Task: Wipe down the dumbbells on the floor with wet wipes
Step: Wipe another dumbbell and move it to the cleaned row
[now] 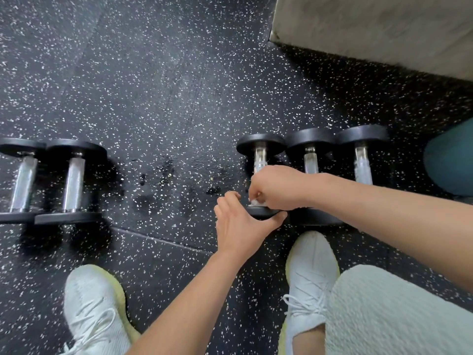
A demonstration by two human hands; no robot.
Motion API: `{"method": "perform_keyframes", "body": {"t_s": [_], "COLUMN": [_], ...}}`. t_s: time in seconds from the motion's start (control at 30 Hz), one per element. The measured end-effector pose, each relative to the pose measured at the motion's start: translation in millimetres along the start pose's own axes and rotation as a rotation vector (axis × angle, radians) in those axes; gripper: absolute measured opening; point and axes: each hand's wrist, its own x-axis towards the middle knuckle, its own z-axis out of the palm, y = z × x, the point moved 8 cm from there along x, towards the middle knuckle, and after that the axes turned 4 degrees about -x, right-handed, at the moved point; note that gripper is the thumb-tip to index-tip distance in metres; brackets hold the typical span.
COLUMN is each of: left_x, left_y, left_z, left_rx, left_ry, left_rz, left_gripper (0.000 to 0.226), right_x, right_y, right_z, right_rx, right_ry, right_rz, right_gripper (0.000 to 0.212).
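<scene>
Three black dumbbells with chrome handles lie side by side on the speckled floor at right. On the leftmost one [259,149], my left hand [243,224] grips the near weight head. My right hand [277,187] holds a white wet wipe [254,202] against the near end of its handle, with most of the wipe hidden under my fingers. The middle dumbbell [311,149] and the right dumbbell [362,147] lie untouched beside it. Two more dumbbells [73,180] lie together at far left.
Wet dark patches [163,172] mark the rubber floor between the two groups. A beige padded block [384,29] fills the top right, a teal rounded object [453,162] sits at the right edge. My white shoes [94,311] stand at the bottom.
</scene>
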Motion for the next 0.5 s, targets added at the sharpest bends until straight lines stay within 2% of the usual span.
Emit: {"method": "perform_keyframes", "body": {"t_s": [0.1, 0.2, 0.33, 0.5], "left_x": [0.3, 1.4, 3.4, 6.5], "left_y": [-1.0, -3.3, -5.7, -14.5], "left_z": [-1.7, -0.9, 0.7, 0.2], "left_rx": [-0.019, -0.026, -0.043, -0.066], "left_ry": [0.007, -0.016, -0.039, -0.072], "left_rz": [-0.004, -0.01, -0.022, -0.028], "left_gripper": [0.101, 0.097, 0.102, 0.105], "right_x": [15.8, 21.8, 14.3, 3.9], "right_y": [-15.2, -16.5, -4.1, 19.2], "right_z": [2.7, 9.5, 17.1, 22.9], "right_rx": [-0.11, -0.14, -0.102, 0.035], "right_ry": [-0.006, -0.011, 0.031, 0.051], "right_rz": [-0.024, -0.049, -0.078, -0.037], "right_gripper": [0.015, 0.027, 0.014, 0.015]}}
